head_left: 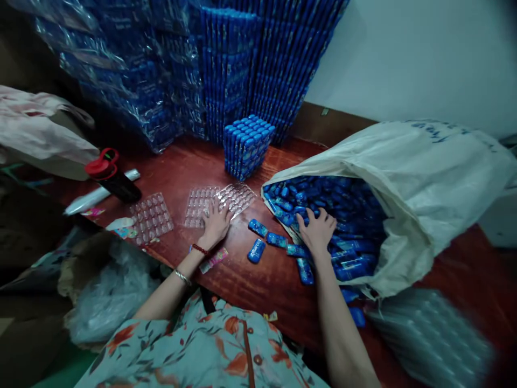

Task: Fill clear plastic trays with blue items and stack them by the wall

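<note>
"Where do the blue packets lie?"

"Heaped in the mouth of the white sack, directly under my right hand. I record the blue packets as small, glossy and rounded at the corners. A few loose packets lie on the bench, between my two hands."

"Condition of the right fingers?"

"Spread and slightly curled, touching the top of the heap. I see no packet pinched."

"And the left hand?"

"Fingers spread, resting on the clear trays, which are thin, shiny plastic moulded in rows of pockets."

"Surroundings?"

"The sack is woven and creased, slumped on its side. The bench is reddish and streaked. Beyond the trays I note a compact blue block of packets standing upright; toward the left, a dark bottle with a red lid."
</note>
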### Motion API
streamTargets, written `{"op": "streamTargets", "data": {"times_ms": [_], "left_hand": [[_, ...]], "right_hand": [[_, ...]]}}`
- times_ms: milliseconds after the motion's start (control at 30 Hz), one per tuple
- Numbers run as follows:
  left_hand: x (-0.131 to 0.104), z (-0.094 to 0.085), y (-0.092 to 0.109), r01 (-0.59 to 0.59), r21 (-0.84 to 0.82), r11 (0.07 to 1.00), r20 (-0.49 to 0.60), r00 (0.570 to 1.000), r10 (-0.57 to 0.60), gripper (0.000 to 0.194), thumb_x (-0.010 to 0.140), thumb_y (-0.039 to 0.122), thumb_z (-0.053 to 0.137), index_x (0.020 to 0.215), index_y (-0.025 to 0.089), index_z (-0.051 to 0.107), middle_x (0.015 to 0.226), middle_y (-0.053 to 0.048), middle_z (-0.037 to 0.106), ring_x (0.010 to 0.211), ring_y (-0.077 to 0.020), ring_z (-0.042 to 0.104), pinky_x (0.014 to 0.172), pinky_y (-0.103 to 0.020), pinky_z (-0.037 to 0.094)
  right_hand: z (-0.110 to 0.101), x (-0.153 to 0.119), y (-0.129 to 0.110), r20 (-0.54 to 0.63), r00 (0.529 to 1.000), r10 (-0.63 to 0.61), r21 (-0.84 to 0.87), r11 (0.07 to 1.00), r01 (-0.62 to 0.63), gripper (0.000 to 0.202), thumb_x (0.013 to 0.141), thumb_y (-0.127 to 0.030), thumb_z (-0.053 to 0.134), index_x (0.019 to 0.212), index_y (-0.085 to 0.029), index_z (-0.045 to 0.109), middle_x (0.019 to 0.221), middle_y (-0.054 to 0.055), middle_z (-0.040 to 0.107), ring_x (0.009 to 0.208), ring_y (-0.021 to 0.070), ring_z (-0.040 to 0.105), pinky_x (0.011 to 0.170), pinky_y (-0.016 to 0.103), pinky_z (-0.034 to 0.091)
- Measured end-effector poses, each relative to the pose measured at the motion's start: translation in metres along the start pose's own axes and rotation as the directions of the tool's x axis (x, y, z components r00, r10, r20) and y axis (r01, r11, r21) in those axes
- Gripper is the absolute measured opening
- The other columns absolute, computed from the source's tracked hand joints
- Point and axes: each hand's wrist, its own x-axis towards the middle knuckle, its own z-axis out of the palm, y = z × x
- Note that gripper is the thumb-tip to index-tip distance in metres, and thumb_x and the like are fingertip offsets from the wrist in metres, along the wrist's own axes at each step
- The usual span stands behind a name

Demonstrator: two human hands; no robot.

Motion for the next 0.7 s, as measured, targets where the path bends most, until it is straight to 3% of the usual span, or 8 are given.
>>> {"op": "streamTargets", "data": {"times_ms": [100,200,333,433,533,600,700], "left_hand": [[-0.001,0.0,-0.022,0.039,0.066,0.997,-0.036,0.999,-0.037,0.047,0.095,0.04,0.028,0.138,0.024,0.039,0.152,-0.014,0.019,0.139,-0.0353,0.017,0.103,-0.061,0.023],[0.002,-0.002,-0.053,0.11,0.105,0.988,-0.105,0.99,-0.099,0.049,0.095,0.039,0.03,0.139,0.022,0.037,0.153,-0.014,0.016,0.139,-0.0363,0.016,0.105,-0.06,0.021],[0.008,-0.005,-0.077,0.111,0.129,0.985,-0.191,0.978,-0.085,0.052,0.093,0.042,0.034,0.14,0.02,0.035,0.153,-0.014,0.012,0.14,-0.0369,0.007,0.106,-0.062,0.013],[0.009,-0.002,-0.072,-0.111,0.144,0.983,-0.128,0.983,0.13,0.047,0.093,0.041,0.036,0.137,0.026,0.04,0.152,-0.009,0.021,0.141,-0.031,0.01,0.11,-0.057,0.006],[0.002,0.008,-0.056,-0.316,0.098,0.944,-0.022,0.947,0.319,0.042,0.094,0.036,0.034,0.133,0.025,0.046,0.147,-0.008,0.034,0.137,-0.0255,0.025,0.111,-0.051,0.012],[-0.008,0.015,-0.045,-0.356,0.057,0.933,-0.024,0.934,0.357,0.039,0.095,0.032,0.033,0.13,0.023,0.048,0.144,-0.009,0.039,0.134,-0.0236,0.031,0.11,-0.048,0.016],[-0.027,0.021,-0.034,-0.363,0.021,0.932,-0.049,0.93,0.364,0.037,0.095,0.029,0.033,0.128,0.024,0.049,0.142,-0.009,0.041,0.132,-0.024,0.034,0.108,-0.048,0.02]], "right_hand": [[0.002,0.0,-0.025,0.075,0.993,-0.087,0.069,0.994,0.082,0.039,0.089,-0.046,0.041,0.099,-0.019,0.068,0.106,0.011,0.057,0.097,0.0254,0.045,0.084,0.039,0.031],[0.001,-0.011,-0.044,0.101,0.987,-0.122,0.084,0.99,0.114,0.036,0.091,-0.04,0.038,0.094,-0.02,0.067,0.095,0.009,0.06,0.092,0.0229,0.047,0.085,0.037,0.028],[-0.004,-0.033,-0.051,0.098,0.979,-0.177,0.037,0.984,0.174,0.033,0.091,-0.037,0.039,0.11,-0.021,0.062,0.106,0.01,0.058,0.093,0.0237,0.046,0.084,0.037,0.027],[-0.013,-0.048,-0.05,0.089,0.983,-0.161,0.049,0.986,0.157,0.037,0.09,-0.039,0.042,0.117,-0.019,0.059,0.111,0.013,0.058,0.098,0.0265,0.045,0.088,0.042,0.026],[-0.023,-0.055,-0.055,0.07,0.987,-0.145,0.161,0.978,0.133,0.035,0.091,-0.04,0.04,0.104,-0.02,0.065,0.102,0.011,0.061,0.101,0.0277,0.045,0.09,0.045,0.028],[-0.028,-0.053,-0.066,0.111,0.97,-0.214,0.289,0.941,0.175,0.033,0.092,-0.037,0.039,0.103,-0.022,0.066,0.1,0.01,0.062,0.099,0.0252,0.048,0.085,0.039,0.033],[-0.031,-0.046,-0.091,0.242,0.899,-0.364,0.346,0.898,0.271,0.034,0.09,-0.038,0.046,0.117,-0.022,0.057,0.106,0.01,0.06,0.099,0.0241,0.051,0.078,0.034,0.037]]}}
